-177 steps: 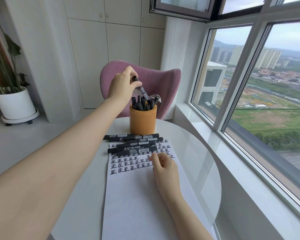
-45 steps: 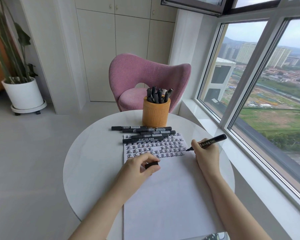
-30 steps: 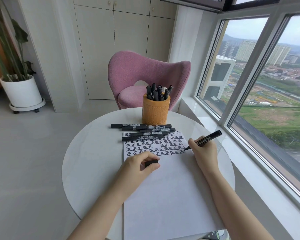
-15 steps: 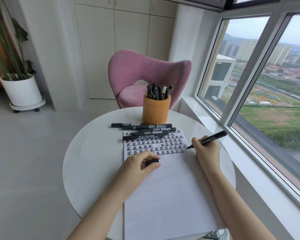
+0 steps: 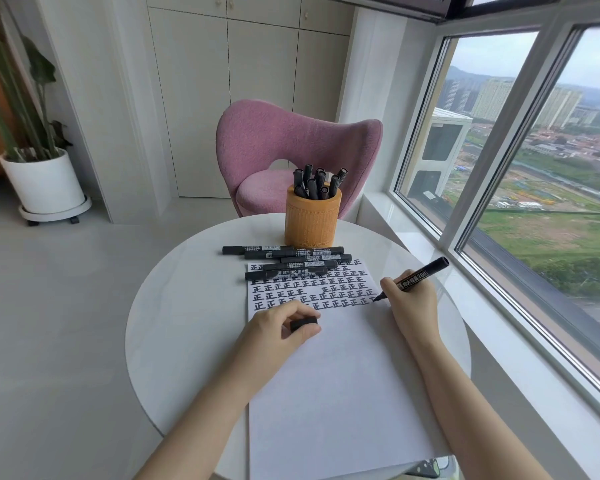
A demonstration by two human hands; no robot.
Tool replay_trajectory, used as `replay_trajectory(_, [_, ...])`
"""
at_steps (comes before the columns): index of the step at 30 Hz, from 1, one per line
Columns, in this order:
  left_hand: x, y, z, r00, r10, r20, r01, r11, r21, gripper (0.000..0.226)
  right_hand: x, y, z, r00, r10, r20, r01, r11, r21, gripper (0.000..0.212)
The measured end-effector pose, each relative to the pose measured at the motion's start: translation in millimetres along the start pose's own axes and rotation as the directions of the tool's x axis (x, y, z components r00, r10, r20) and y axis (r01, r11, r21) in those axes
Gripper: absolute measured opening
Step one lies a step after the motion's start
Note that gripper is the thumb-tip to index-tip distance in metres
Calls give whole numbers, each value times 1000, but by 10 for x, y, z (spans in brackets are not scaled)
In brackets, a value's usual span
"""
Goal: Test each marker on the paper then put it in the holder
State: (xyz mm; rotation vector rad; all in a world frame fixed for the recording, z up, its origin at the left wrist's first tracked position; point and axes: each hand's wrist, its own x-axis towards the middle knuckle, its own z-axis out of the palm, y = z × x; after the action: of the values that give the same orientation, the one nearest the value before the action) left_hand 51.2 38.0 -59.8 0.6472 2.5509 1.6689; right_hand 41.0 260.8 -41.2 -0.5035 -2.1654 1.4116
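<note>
- Marker (image 5: 418, 277), uncapped, is pinched in the fingers of my right hand (image 5: 411, 304), its tip down on the paper (image 5: 326, 393) at the right end of the last written row.
- Fingers of my left hand (image 5: 274, 336) curl round the black cap (image 5: 303, 323), low over the paper.
- Five loose markers (image 5: 288, 263) lie across the paper's far edge.
- Just behind them the holder (image 5: 312, 221) stands on the desk (image 5: 174, 323), with stored markers (image 5: 317, 183) upright inside.
- Pink chair (image 5: 274, 140) stands beyond the desk.
</note>
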Motion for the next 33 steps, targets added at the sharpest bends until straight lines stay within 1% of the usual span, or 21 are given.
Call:
replay_trajectory(4, [3, -13, 3, 1000, -1, -3, 1, 1000, -9, 12, 9, 13, -5, 1000, 16, -15, -15, 999, 35, 15])
replay_trajectory(7, [4, -15, 4, 1000, -4, -2, 4, 1000, -11, 12, 5, 15, 2, 1000, -3, 1, 3, 1000, 10, 15])
replay_trajectory(11, [8, -10, 6, 1000, -8, -5, 8, 1000, -15, 12, 6, 21, 4, 1000, -15, -14, 15, 1000, 8, 16])
replay_trajectory(17, [2, -13, 4, 1000, -3, -11, 3, 1000, -20, 12, 9, 29, -12, 1000, 23, -20, -22, 998, 58, 20])
replay_trajectory(25, [11, -12, 3, 1000, -13, -6, 12, 999, -32, 12, -3, 11, 3, 1000, -8, 23, 8, 1000, 7, 19])
replay_trajectory(30, [2, -4, 5, 1000, -14, -10, 13, 999, -33, 12, -19, -6, -12, 1000, 0, 19, 0, 1000, 5, 18])
replay_trajectory(33, [-1, -5, 7, 1000, -10, -18, 10, 999, -34, 12, -21, -9, -16, 1000, 16, 7, -17, 999, 43, 17])
